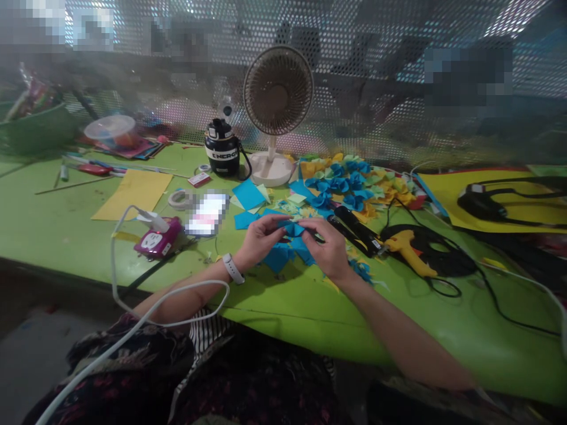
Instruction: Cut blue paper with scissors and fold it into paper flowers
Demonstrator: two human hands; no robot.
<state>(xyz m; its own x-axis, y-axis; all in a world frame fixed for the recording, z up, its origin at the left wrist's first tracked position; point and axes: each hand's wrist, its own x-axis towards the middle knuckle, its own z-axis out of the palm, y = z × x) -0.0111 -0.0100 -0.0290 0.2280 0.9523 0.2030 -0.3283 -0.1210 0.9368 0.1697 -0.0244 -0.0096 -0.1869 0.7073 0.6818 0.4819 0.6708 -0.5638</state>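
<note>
Item: my left hand (260, 237) and right hand (326, 249), the fingers (273, 222) of both pressed together on a folded blue paper piece (292, 229), held between the hands over the green counter (66, 236). Below: loose blue paper pieces (278, 257). Nearest my right hand: a black cylindrical tool (354, 230), then a yellow hot glue gun (410, 251). Beyond: a heap of folded blue, yellow and green paper (349, 183). Left of my hands: a magenta power socket (158, 237), a tape roll (181, 199). Behind: a desk fan (278, 94).
</note>
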